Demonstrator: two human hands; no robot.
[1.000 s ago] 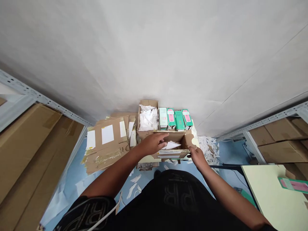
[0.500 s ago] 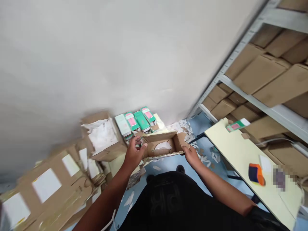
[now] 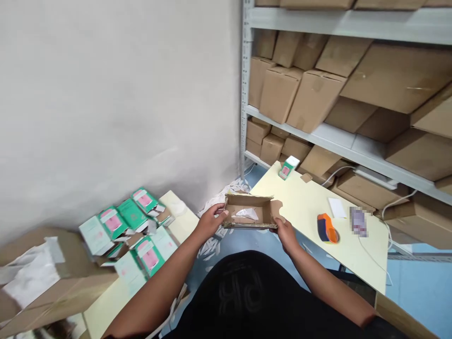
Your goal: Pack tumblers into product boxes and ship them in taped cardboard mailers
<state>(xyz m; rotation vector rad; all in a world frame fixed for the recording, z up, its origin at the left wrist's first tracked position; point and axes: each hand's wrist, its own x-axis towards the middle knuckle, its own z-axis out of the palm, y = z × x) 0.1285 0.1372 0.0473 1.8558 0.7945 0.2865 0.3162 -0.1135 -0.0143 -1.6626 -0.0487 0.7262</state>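
Observation:
I hold a small open cardboard box (image 3: 251, 213) in front of me with both hands. My left hand (image 3: 211, 220) grips its left end and my right hand (image 3: 284, 232) grips its right end from below. White paper lies inside the box. The box hovers by the near corner of a pale yellow table (image 3: 310, 212). To my left, several green and pink cartons (image 3: 123, 221) lie on a low pale board.
An orange tape dispenser (image 3: 326, 228), a white card (image 3: 336, 207) and a green carton (image 3: 287, 167) sit on the yellow table. Metal shelving (image 3: 339, 141) loaded with brown boxes stands behind it. A large cardboard box with white paper (image 3: 38, 282) is at lower left. Paper scraps litter the blue floor.
My view has swung to the right, from the wall and floor pile toward the table and shelving. The box, held in both hands, has come away from the carton stack toward the table.

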